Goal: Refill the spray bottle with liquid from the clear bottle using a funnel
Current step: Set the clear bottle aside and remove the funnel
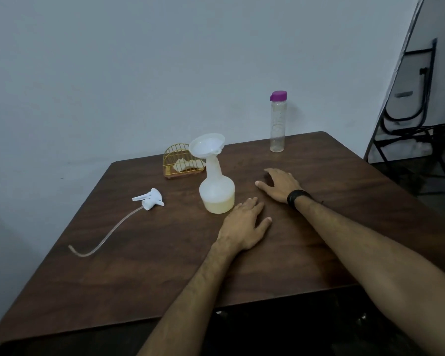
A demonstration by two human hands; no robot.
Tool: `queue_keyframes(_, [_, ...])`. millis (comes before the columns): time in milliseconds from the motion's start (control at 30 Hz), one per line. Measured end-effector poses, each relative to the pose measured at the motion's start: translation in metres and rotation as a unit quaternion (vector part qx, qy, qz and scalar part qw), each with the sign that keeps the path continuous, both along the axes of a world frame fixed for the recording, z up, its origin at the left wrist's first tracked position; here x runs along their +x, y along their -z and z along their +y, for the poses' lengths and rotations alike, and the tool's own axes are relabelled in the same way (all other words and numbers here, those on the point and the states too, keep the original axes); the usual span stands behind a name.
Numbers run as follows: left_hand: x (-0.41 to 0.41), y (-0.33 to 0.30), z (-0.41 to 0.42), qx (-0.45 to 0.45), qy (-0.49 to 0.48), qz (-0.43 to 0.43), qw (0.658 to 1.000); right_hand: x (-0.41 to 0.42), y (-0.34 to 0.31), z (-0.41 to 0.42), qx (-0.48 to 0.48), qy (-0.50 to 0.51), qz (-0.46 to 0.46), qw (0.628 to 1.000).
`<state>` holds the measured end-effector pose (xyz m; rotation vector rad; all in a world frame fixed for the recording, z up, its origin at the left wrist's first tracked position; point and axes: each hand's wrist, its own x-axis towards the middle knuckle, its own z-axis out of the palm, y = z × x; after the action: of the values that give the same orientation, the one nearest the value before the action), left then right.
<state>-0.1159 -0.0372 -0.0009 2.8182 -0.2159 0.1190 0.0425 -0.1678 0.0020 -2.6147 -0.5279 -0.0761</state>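
A translucent white spray bottle [217, 189] stands upright mid-table with pale yellow liquid in its base. A white funnel [206, 145] sits tilted in its neck. The clear bottle [277, 123] with a purple cap stands capped near the far edge and looks empty. The white spray head [149, 197] with its long dip tube lies on the table to the left. My left hand [245, 223] rests flat on the table just right of the spray bottle's base, holding nothing. My right hand [280, 185], with a black wristband, rests flat further right, also holding nothing.
A gold wire holder [176, 163] with a pale sponge stands behind the spray bottle. The brown wooden table [152, 265] ends close behind the clear bottle at a white wall. A black metal chair frame [411, 124] stands off the table at the right.
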Motion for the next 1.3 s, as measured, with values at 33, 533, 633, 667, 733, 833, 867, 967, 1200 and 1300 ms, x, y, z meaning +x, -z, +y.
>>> queue_keyframes(33, [-0.008,-0.002,0.004,-0.008,-0.001,-0.022,1.0,-0.005,-0.001,0.004,0.047,-0.007,0.021,0.999])
queue_keyframes(533, [-0.025,-0.012,0.065,-0.211,-0.324,-0.235,0.892,-0.062,-0.065,0.072,0.502,-0.205,0.193,0.818])
queue_keyframes(633, [-0.014,-0.014,0.064,-0.258,-0.285,-0.199,0.901,-0.068,-0.075,0.084,0.492,-0.227,0.199,0.817])
queue_keyframes(667, [-0.011,-0.014,0.065,-0.266,-0.274,-0.192,0.904,-0.069,-0.078,0.087,0.494,-0.233,0.206,0.812])
queue_keyframes(733, [-0.008,-0.012,0.067,-0.269,-0.261,-0.178,0.91,-0.071,-0.082,0.091,0.5,-0.245,0.216,0.802])
queue_keyframes(833, [-0.008,-0.011,0.068,-0.258,-0.251,-0.168,0.918,-0.073,-0.086,0.096,0.51,-0.254,0.212,0.794])
queue_keyframes(867, [-0.008,-0.011,0.068,-0.253,-0.248,-0.166,0.92,-0.075,-0.088,0.097,0.519,-0.252,0.21,0.789])
queue_keyframes(967, [-0.008,-0.01,0.067,-0.233,-0.238,-0.163,0.929,-0.074,-0.099,0.097,0.548,-0.217,0.168,0.79])
queue_keyframes(1200, [-0.016,-0.011,0.057,-0.136,-0.235,-0.262,0.926,-0.048,-0.116,0.057,0.612,-0.138,0.134,0.767])
queue_keyframes(1300, [-0.02,-0.01,0.049,-0.054,-0.179,-0.336,0.923,-0.035,-0.083,0.024,0.635,-0.067,0.171,0.75])
